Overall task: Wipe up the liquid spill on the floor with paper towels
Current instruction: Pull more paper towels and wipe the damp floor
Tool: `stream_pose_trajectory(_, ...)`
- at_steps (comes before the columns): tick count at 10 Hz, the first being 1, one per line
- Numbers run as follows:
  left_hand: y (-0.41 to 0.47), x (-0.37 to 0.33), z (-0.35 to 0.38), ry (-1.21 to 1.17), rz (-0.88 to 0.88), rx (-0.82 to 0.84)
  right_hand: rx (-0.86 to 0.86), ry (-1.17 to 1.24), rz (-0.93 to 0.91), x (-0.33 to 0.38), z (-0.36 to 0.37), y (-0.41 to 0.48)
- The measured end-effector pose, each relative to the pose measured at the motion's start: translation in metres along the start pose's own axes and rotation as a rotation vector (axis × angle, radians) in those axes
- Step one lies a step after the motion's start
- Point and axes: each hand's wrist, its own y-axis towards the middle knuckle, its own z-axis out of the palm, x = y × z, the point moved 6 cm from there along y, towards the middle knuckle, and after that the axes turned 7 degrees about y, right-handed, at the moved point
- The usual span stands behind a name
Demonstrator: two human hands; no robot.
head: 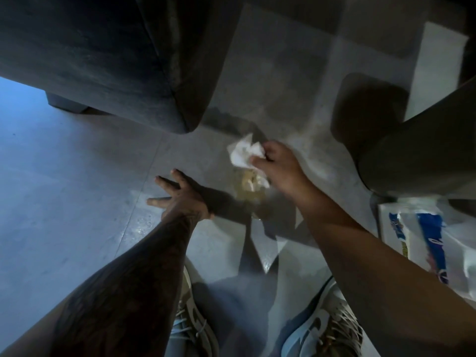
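Two hands reach down over the tiled floor (77,163). The right hand (279,171) clenches a crumpled paper towel (244,153) at the far edge of the yellowish spill (248,193), near the sofa (116,60) corner. The left hand (180,199) is spread, fingers straight, holding nothing, beside the spill.

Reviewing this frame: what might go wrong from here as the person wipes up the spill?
The crumpled white paper towel gripped by the right hand looks small beside the yellowish puddle, so it may smear liquid rather than soak it up. The left hand, fingers spread, is down by the glossy grey tile floor close to the puddle; it might slip or get wet.
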Motion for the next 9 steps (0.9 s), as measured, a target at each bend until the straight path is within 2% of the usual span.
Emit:
stream_pose_trajectory(1,-0.002,-0.002,-0.001,-0.002,0.015,0.025,-0.113,0.024,0.058,-0.017,-0.018,0.002)
stream_pose_trajectory(2,0.002,-0.004,0.001,-0.019,0.031,0.016,-0.098,-0.592,-0.153,-0.029,-0.026,-0.006)
stream_pose_trajectory(3,0.002,-0.003,0.001,-0.028,0.022,0.008,-0.018,-0.754,-0.383,-0.038,-0.017,-0.020)
stream_pose_trajectory(4,0.001,-0.003,0.000,-0.034,0.006,0.005,0.054,-0.846,-0.415,-0.037,-0.009,-0.017)
stream_pose_trajectory(6,0.000,-0.002,-0.002,-0.013,-0.007,0.021,0.153,-0.894,-0.237,-0.020,0.001,0.006)
stream_pose_trajectory(7,-0.002,-0.003,-0.002,-0.026,0.002,0.015,0.180,-0.772,-0.125,-0.006,-0.006,0.023)
stream_pose_trajectory(8,-0.001,-0.004,-0.002,-0.023,0.011,0.011,0.122,-0.713,-0.163,0.018,-0.016,0.039)
stream_pose_trajectory(9,0.001,-0.003,-0.001,-0.022,0.012,-0.002,0.085,-0.828,-0.171,0.029,-0.011,0.049)
